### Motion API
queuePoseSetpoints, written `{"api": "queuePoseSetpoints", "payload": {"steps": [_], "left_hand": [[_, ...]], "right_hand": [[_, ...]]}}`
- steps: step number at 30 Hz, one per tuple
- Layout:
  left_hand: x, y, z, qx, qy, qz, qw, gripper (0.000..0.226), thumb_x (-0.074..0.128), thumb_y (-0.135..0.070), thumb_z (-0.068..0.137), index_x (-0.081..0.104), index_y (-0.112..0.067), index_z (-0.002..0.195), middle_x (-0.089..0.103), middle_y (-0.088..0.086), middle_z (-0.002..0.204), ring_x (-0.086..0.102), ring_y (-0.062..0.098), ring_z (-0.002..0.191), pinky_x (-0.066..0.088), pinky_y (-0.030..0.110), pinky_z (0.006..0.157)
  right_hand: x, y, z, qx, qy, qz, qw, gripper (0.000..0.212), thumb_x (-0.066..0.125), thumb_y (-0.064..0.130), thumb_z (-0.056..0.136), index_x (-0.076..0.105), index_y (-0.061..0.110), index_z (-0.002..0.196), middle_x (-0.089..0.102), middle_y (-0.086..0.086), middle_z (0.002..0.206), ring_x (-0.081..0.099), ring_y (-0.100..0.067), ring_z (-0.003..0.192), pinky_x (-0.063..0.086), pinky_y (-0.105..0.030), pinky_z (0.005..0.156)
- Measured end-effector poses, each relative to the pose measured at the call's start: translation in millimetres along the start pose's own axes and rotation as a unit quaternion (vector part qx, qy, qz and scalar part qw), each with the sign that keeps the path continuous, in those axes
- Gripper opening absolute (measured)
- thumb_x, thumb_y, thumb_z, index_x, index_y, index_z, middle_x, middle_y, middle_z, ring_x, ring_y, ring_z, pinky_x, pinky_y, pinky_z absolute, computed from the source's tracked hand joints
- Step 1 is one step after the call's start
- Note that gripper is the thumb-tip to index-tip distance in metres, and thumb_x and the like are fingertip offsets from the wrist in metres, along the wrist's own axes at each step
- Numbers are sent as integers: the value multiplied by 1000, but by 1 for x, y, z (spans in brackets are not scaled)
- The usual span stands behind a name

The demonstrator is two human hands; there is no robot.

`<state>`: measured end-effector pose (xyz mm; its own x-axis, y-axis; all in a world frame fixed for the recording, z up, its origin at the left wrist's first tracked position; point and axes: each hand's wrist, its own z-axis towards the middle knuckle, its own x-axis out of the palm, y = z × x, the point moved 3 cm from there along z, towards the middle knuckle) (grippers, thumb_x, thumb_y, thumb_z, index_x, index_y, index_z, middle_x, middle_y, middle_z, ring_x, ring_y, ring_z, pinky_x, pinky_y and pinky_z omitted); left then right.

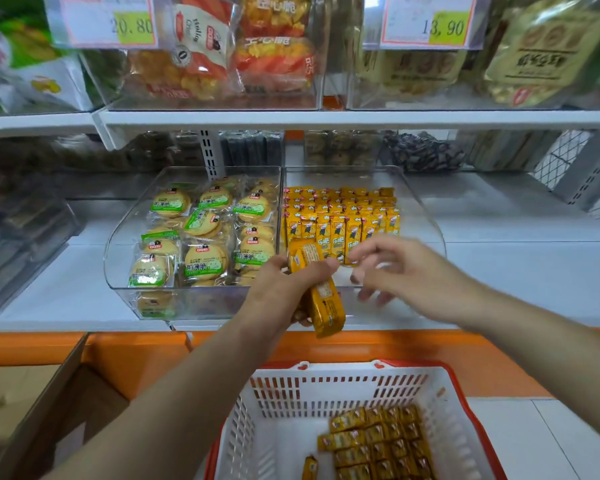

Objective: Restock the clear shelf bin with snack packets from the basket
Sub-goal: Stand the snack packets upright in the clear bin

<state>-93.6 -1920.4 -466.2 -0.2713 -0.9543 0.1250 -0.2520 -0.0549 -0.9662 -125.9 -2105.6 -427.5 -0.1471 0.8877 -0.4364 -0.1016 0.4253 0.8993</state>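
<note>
Packets [378, 441] lie in the basket [326, 379]. Above it, the left hand [284, 289] grips a stack [321, 299], long axis tilted up toward the bin [421, 209]. Right hand [406, 271], fingers loose and blurred, hangs nearer the bin's front row [326, 226]; whether it pinches anything I cannot tell.

- "20.80": price tag [132, 27], far above L hand [284, 292].
- "13.90": 2nd price tag [445, 27], far above R hand [402, 271].
- "乐吧": yellow packets [340, 226], just beyond both hands.
- "煎薄脆": cookie packs [205, 261], left of L hand.
</note>
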Motion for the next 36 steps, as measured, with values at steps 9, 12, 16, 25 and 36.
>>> {"api": "queuePoseSetpoints", "payload": {"steps": [9,12,16,25,36], "left_hand": [[22,-11,-23,17,5,-23,1000,71,79,-55,69,59,-10,120,73,11,101,69,29,89,53,42,77],[16,-16,-26,38,9,-41,998,40,81,-44,77,64,-18,101,69,2,83,64,17,73,43,32,65],[10,-19,-28,61,-13,-51,997,30,80,-33,78,64,-16,97,72,-4,78,65,11,71,47,26,57],[7,-18,-29,62,-27,-45,997,90,81,-28,82,34,-1,154,71,4,85,65,10,66,48,22,50],[13,-14,-25,69,-21,29,997,20,81,-27,82,70,-17,95,67,-1,71,62,11,61,47,28,56]], "right_hand": [[30,7,-33,59,-10,135,989,23,72,10,87,67,13,109,71,-14,99,73,-30,85,61,-35,75],[22,7,-37,79,-11,249,965,23,51,5,97,69,9,110,71,-15,87,69,-27,74,56,-32,67],[12,3,-39,110,-39,339,934,27,51,10,97,66,10,119,68,-18,80,59,-24,58,45,-29,51],[2,-1,-38,106,19,337,935,43,51,37,98,60,2,121,69,-28,91,55,-23,53,45,-26,47],[-4,-1,-35,46,3,127,991,34,77,22,83,62,20,113,74,-8,97,74,-28,81,54,-27,66]]}}
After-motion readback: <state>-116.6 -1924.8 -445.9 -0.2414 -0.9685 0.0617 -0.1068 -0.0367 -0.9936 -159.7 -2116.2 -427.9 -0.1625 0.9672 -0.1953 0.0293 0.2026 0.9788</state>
